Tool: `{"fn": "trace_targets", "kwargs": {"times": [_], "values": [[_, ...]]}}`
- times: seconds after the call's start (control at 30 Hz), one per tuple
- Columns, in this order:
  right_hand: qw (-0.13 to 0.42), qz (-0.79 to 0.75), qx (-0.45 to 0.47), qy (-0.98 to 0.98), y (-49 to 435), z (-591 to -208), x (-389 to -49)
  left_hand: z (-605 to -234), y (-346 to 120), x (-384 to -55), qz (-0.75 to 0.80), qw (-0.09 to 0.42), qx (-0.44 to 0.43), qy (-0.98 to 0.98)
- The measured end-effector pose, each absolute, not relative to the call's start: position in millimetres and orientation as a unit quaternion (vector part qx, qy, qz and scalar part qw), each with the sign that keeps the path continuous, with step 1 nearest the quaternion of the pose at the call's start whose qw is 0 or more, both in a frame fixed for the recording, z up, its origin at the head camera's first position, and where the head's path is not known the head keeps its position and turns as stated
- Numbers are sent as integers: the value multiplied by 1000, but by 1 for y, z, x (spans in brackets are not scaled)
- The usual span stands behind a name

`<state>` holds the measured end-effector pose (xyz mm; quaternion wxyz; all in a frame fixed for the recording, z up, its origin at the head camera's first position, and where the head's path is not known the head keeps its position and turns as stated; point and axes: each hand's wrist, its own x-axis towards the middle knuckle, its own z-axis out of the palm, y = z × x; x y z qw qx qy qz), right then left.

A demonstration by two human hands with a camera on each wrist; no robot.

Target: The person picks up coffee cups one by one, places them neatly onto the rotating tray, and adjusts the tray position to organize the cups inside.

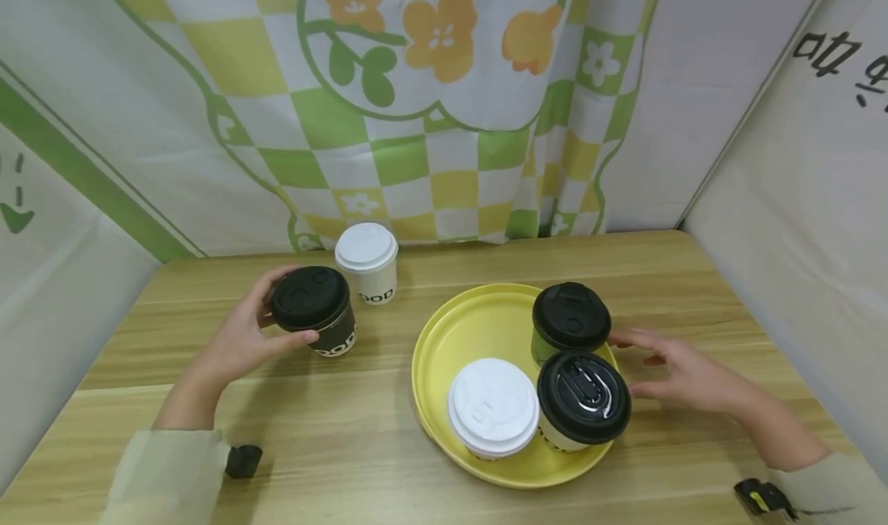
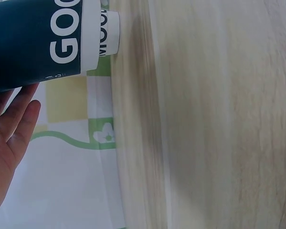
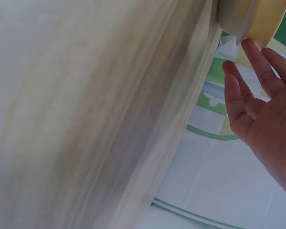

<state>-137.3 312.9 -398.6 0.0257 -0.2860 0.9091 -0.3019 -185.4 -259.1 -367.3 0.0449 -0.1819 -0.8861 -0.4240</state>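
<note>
The left hand [image 1: 243, 340] has its fingers curled round the dark cup [image 1: 336, 335], left of the tray [image 1: 479, 321]; the right hand's [image 1: 683, 371] fingers, loosely extended, are at its right rim. Cup probably light, easily dented: hold below the lid [image 1: 310, 297]

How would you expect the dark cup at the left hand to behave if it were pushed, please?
The dark cup may tip if pushed high, since it narrows toward its base. On its side, being round and tapered, it would probably roll in a curve. Its weight is uncertain, as the black lid hides the inside.
</note>
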Motion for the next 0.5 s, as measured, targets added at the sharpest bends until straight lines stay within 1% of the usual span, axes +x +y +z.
{"fn": "trace_targets", "kwargs": {"times": [0.5], "values": [[56, -321, -288, 901, 314, -395, -143, -366, -255, -183, -420, 57, -199, -884]]}}
